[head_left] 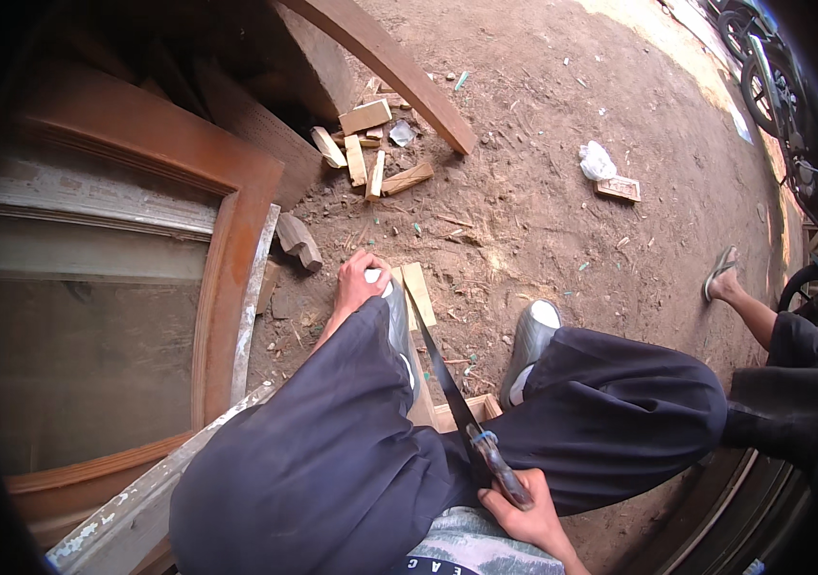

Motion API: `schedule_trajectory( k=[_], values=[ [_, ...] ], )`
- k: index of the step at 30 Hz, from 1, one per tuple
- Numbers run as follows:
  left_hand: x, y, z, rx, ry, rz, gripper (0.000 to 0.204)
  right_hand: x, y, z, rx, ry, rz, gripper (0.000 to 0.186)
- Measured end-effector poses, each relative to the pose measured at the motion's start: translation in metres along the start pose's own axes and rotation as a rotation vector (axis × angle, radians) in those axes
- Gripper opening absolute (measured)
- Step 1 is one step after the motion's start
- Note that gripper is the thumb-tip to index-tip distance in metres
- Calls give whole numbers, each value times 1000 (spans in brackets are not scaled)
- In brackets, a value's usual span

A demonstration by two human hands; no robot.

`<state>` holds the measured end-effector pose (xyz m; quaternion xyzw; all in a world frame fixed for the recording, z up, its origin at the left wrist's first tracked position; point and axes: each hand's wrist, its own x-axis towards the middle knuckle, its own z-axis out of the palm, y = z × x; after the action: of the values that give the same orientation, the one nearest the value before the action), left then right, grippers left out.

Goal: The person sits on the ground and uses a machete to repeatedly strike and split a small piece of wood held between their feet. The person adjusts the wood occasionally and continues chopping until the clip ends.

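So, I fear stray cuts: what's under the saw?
Below the saw: pale wood near its tip, then dirt, dark trousers by the handle. Its blade hides the rest.

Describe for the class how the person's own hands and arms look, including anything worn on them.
The left hand and right hand are both bare, with no glove, ring or watch to be made out. No sleeve shows by either wrist; the left forearm is partly hidden behind the dark trousers.
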<state>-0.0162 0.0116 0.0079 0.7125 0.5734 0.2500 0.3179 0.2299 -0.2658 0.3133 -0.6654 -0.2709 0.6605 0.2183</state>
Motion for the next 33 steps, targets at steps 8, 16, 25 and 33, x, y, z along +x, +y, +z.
schedule_trajectory(
  k=[8,16,25,33],
  values=[
    [-4,-6,2,-41,-16,60,12,62,20,20,40,95,-13,35],
    [0,-5,3,-15,-14,43,11,6,3,-3,-14,115,16,35],
    [0,-10,0,-29,-1,34,10,29,-31,-17,258,-73,209,35],
    [-1,-9,7,-56,-8,29,10,89,-9,-7,238,-28,146,32]
  ],
)
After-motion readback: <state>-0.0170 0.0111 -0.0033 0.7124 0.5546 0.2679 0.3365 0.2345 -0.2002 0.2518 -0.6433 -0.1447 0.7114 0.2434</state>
